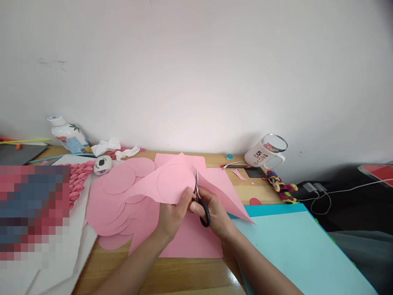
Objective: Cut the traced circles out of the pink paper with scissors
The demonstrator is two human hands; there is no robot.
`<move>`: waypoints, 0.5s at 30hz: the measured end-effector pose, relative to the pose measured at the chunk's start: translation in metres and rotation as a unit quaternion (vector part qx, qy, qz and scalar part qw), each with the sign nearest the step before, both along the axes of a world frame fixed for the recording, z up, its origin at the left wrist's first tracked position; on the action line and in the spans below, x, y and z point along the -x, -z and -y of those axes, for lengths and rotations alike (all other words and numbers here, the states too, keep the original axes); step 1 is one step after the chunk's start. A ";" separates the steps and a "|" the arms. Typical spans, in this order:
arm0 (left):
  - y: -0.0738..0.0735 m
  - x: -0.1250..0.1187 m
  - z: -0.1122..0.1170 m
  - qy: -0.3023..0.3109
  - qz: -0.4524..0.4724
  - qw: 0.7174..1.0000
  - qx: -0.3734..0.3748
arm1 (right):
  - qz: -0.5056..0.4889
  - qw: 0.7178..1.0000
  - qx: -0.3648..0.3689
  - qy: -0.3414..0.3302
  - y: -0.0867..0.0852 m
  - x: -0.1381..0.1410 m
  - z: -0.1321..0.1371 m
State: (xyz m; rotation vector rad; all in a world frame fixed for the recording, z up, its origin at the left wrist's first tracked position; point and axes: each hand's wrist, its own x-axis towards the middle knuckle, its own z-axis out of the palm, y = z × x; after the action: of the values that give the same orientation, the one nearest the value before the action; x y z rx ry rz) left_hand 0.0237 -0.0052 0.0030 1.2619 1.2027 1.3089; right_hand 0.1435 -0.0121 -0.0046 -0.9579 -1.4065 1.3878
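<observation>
My left hand (175,213) grips a sheet of pink paper (175,182) by its near edge, thumb on top. A round outline is drawn on that sheet. My right hand (213,211) holds black-handled scissors (204,213), their blades pointing away from me at the right side of the outline. To the right of the blades, a cut flap of the same sheet bends up and over my right hand. Several pink paper circles (107,209) lie in an overlapping pile to the left. More pink sheets (196,241) rest flat beneath my hands.
A white mug (260,153) and a small colourful doll (281,186) stand at the back right. Light blue sheets (294,246) lie at the right. A white bottle (69,135), crumpled tissues (106,146) and a white round-ended gadget (102,164) sit at the back left.
</observation>
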 end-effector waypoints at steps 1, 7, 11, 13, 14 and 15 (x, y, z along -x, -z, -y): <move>0.000 0.000 0.000 0.000 -0.001 1.000 -0.004 | 0.002 1.000 -0.001 0.001 0.000 -0.001 0.000; 0.001 0.002 -0.002 -0.001 -0.014 1.000 -0.007 | -0.012 1.000 -0.001 -0.018 -0.003 -0.003 -0.001; 0.000 0.004 -0.002 0.024 -0.013 1.000 -0.010 | -0.010 1.000 -0.001 -0.019 -0.006 -0.003 -0.001; 0.000 0.005 -0.002 0.033 -0.025 0.999 -0.009 | 0.000 1.000 -0.007 -0.013 -0.007 -0.004 -0.002; 0.000 0.005 -0.002 0.036 -0.032 0.999 -0.010 | 0.008 1.000 -0.009 -0.010 -0.008 -0.005 -0.002; 0.000 0.006 -0.002 0.038 -0.037 0.999 -0.010 | 0.017 1.000 -0.011 -0.007 -0.009 -0.006 -0.002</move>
State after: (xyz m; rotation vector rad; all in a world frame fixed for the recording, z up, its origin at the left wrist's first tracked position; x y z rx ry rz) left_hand 0.0179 -0.0029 0.0033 1.3684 1.1831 1.2313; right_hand 0.1493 -0.0104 0.0045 -0.9642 -1.4531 1.3697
